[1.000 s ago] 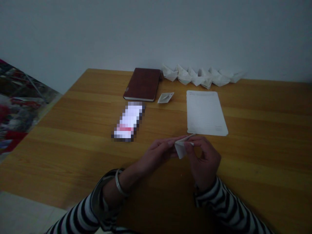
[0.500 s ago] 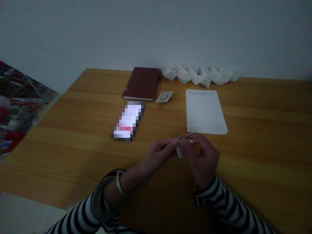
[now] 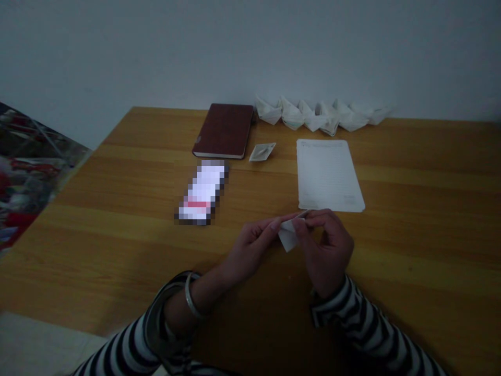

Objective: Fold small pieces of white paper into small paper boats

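Between my two hands is a small piece of folded white paper (image 3: 288,239), its pointed corner hanging downward. My left hand (image 3: 250,246) pinches its left side between thumb and fingers. The right side is gripped by my right hand (image 3: 327,250), thumb in front and curled fingers behind. Fingers hide part of the paper's upper edge. Just beyond my right hand lies a stack of lined white paper (image 3: 329,175). A small folded paper piece (image 3: 262,152), flat and diamond-shaped, rests farther back on the wooden table (image 3: 129,219).
A brown notebook (image 3: 225,130) lies near the back edge, with a phone (image 3: 202,192), its screen lit and blurred, in front of it. Several folded paper boats (image 3: 313,116) stand in a row along the wall. Cluttered colourful items (image 3: 27,172) are beyond the table's left edge.
The folded paper now faces me more fully, showing more of its front surface between my thumbs. Both hands keep their hold. The whole view has shifted slightly.
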`<action>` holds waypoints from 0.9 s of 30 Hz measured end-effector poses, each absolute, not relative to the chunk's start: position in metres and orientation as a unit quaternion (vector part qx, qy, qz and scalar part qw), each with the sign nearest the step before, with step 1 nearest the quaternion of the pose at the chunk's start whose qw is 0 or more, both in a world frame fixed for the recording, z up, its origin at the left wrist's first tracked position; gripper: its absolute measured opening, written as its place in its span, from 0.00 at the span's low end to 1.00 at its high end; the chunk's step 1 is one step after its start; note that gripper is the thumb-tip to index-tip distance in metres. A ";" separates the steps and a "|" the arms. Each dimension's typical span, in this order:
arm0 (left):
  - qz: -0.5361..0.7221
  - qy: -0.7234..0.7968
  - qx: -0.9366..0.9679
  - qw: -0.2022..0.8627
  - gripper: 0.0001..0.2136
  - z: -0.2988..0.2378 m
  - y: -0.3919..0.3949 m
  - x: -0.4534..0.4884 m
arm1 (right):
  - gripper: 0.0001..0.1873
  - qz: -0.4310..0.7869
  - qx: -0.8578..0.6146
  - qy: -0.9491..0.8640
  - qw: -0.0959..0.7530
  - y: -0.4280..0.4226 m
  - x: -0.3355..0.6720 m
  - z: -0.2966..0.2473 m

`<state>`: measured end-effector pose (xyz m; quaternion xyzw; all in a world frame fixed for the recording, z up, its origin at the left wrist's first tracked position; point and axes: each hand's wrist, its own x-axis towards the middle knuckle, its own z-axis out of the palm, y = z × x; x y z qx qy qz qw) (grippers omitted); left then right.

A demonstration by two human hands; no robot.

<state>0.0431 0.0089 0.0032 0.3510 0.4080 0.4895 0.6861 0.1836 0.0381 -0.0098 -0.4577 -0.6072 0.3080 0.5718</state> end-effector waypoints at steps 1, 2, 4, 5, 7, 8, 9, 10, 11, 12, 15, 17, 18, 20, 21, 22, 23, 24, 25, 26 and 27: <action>0.491 0.404 0.344 0.691 0.16 0.002 0.009 0.043 | 0.08 0.307 -0.459 -0.607 0.571 0.039 0.184 -0.010; 0.492 0.401 0.338 0.695 0.16 0.002 0.009 0.044 | 0.09 0.307 -0.460 -0.607 0.571 0.039 0.184 -0.010; 0.493 0.397 0.331 0.700 0.16 0.000 0.008 0.044 | 0.09 0.305 -0.462 -0.603 0.574 0.040 0.184 -0.010; 0.494 0.399 0.330 0.699 0.16 0.000 0.008 0.044 | 0.09 0.305 -0.463 -0.602 0.575 0.039 0.183 -0.010; 0.498 0.412 0.331 0.687 0.16 -0.001 0.008 0.044 | 0.09 0.305 -0.465 -0.598 0.577 0.039 0.182 -0.010; 0.500 0.419 0.335 0.679 0.15 -0.001 0.007 0.044 | 0.10 0.308 -0.467 -0.595 0.577 0.038 0.182 -0.009; 0.501 0.426 0.341 0.671 0.15 -0.001 0.007 0.044 | 0.10 0.311 -0.469 -0.592 0.577 0.037 0.181 -0.009; 0.501 0.433 0.348 0.664 0.14 0.000 0.007 0.045 | 0.10 0.314 -0.471 -0.589 0.577 0.037 0.180 -0.009; 0.501 0.439 0.353 0.657 0.14 0.000 0.007 0.045 | 0.10 0.315 -0.472 -0.588 0.577 0.036 0.179 -0.009; 0.502 0.444 0.356 0.651 0.14 0.000 0.007 0.046 | 0.10 0.316 -0.472 -0.587 0.577 0.035 0.178 -0.009; 0.511 0.470 0.350 0.629 0.13 0.001 0.007 0.047 | 0.09 0.313 -0.476 -0.584 0.578 0.036 0.177 -0.011; 0.514 0.498 0.351 0.603 0.14 0.002 0.006 0.047 | 0.09 0.306 -0.491 -0.575 0.579 0.038 0.179 -0.014; 0.512 0.512 0.354 0.591 0.14 0.003 0.006 0.047 | 0.09 0.307 -0.503 -0.568 0.575 0.040 0.181 -0.016; 0.507 0.529 0.361 0.576 0.14 0.004 0.006 0.045 | 0.17 0.352 -0.515 -0.540 0.565 0.044 0.186 -0.019; 0.506 0.533 0.363 0.573 0.14 0.005 0.006 0.044 | 0.20 0.387 -0.510 -0.534 0.552 0.046 0.189 -0.020; 0.504 0.533 0.365 0.573 0.14 0.005 0.006 0.044 | 0.19 0.414 -0.506 -0.540 0.531 0.048 0.191 -0.019; 0.504 0.531 0.366 0.575 0.14 0.006 0.006 0.043 | 0.14 0.437 -0.495 -0.556 0.505 0.050 0.193 -0.019; 0.504 0.529 0.365 0.577 0.14 0.006 0.007 0.043 | 0.09 0.454 -0.478 -0.571 0.489 0.051 0.195 -0.018; 0.504 0.527 0.363 0.580 0.14 0.007 0.007 0.042 | 0.06 0.465 -0.461 -0.584 0.480 0.051 0.196 -0.016; 0.503 0.523 0.362 0.585 0.14 0.007 0.007 0.042 | 0.06 0.471 -0.444 -0.595 0.476 0.051 0.197 -0.015; 0.502 0.520 0.361 0.590 0.14 0.007 0.007 0.042 | 0.06 0.472 -0.432 -0.603 0.477 0.051 0.197 -0.014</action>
